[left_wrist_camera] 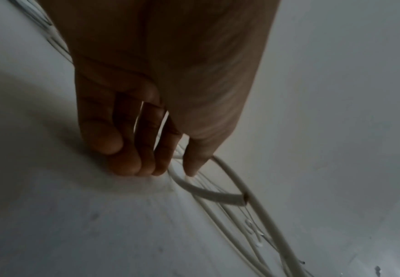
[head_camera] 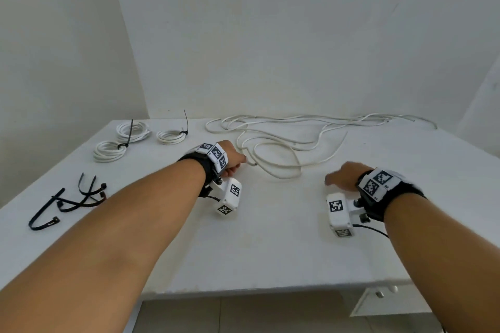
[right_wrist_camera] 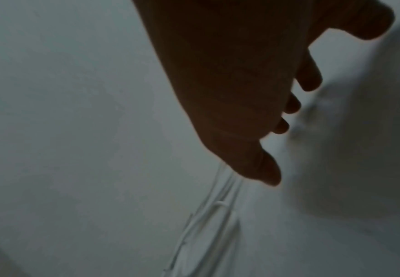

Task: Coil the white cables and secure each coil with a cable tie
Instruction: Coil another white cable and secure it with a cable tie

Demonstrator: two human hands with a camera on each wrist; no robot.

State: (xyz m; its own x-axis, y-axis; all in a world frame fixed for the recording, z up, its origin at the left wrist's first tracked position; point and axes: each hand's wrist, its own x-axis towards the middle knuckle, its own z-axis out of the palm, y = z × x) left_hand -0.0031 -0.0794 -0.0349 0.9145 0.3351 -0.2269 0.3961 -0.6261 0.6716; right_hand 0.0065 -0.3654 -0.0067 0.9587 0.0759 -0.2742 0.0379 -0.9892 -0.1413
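Loose white cable point(head_camera: 281, 177) sprawls in tangled loops over the back middle of the white table point(head_camera: 270, 246). My left hand point(head_camera: 234, 159) is down at the cable's near cut end. In the left wrist view the cable point(left_wrist_camera: 208, 193) runs between thumb and fingertips, and my left hand point(left_wrist_camera: 171, 169) pinches it just behind that end. My right hand point(head_camera: 341, 177) hovers low over the table to the right, fingers loosely spread and holding nothing. The right wrist view shows my right hand point(right_wrist_camera: 286, 129) dark, with cable strands point(right_wrist_camera: 220, 204) beyond it.
Three white coils, each bound by a black tie, lie at the back left point(head_camera: 109, 151) point(head_camera: 132, 131) point(head_camera: 171, 136). Several loose black cable ties point(head_camera: 67, 203) lie near the left edge. A white cabinet front point(head_camera: 378, 300) shows below the table's near right edge.
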